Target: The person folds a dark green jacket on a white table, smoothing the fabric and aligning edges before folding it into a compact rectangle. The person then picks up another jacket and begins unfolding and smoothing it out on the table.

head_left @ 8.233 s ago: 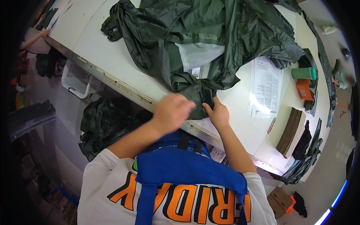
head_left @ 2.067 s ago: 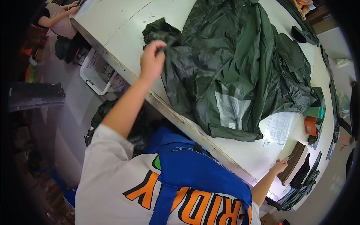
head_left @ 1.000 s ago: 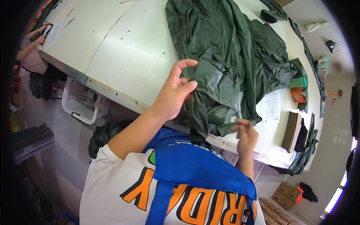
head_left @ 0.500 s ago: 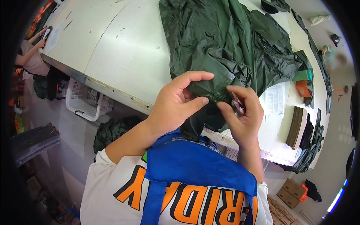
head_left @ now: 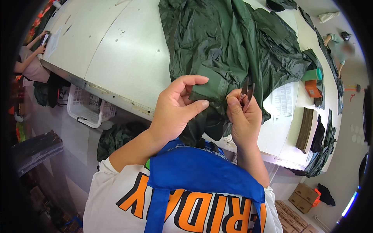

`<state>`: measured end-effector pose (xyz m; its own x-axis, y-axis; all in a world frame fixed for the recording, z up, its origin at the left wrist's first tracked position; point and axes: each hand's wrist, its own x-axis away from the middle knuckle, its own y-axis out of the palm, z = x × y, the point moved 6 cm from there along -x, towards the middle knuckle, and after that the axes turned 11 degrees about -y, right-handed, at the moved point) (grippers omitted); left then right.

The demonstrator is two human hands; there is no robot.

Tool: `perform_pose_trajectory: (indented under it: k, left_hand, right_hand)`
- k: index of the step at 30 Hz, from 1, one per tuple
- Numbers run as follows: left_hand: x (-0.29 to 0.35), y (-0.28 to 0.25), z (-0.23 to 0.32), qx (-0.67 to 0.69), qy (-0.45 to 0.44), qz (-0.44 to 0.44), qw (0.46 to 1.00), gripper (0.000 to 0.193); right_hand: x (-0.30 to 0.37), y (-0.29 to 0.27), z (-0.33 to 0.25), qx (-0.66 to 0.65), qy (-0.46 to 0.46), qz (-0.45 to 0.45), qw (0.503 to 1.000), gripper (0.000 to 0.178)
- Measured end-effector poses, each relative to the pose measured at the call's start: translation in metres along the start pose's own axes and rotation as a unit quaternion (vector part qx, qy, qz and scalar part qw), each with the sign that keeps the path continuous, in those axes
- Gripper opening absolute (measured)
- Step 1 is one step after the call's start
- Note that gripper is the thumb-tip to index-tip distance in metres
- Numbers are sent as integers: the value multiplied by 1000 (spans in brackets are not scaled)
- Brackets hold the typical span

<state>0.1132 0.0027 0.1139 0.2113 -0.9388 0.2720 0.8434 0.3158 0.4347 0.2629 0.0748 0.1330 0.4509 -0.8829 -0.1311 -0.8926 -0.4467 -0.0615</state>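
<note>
On the right side of the tabletop (head_left: 128,54), a printed sheet (head_left: 285,101) lies near a green cylinder (head_left: 312,74) and an orange box (head_left: 312,90), with a brown stack (head_left: 305,129) and a black cloth (head_left: 318,136) beside each other farther down. A white basket (head_left: 90,122) shows below the left edge, where another person (head_left: 35,70) is at the far side. Cardboard boxes (head_left: 302,198) sit at lower right.

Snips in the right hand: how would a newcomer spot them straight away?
Find the white table and the big dark-green garment on it. At the garment's near end is the person's right hand. The snips poke up from it: two narrow dark blades, parted, unlike the garment's soft folds.
</note>
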Motion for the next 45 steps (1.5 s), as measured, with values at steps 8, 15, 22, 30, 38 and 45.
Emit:
perform_pose_trajectory:
  k: [8,15,22,30,38,45]
  left_hand:
    - [0,-7,1,87,-4,-2,996,46]
    - [2,2,4,75,-1,0,997,45]
    - [3,4,4,44,-3,-10,999,44]
    - [7,8,5,1,-10,-24,1000,45]
    - [8,11,9,-11,31,-46,998,44]
    - [8,11,8,-12,17,-50,999,45]
  right_hand:
    - [12,-35,-15,169,-124,-21,978,25]
    - [11,-18,-32,254,-202,-45,945,33]
    - [13,-31,-20,172,-185,4,968,31]
    - [7,-24,-26,215,-169,-49,961,34]
    - [12,-28,-26,209,-166,-44,963,34]
    - [6,-20,-26,181,-182,-57,965,32]
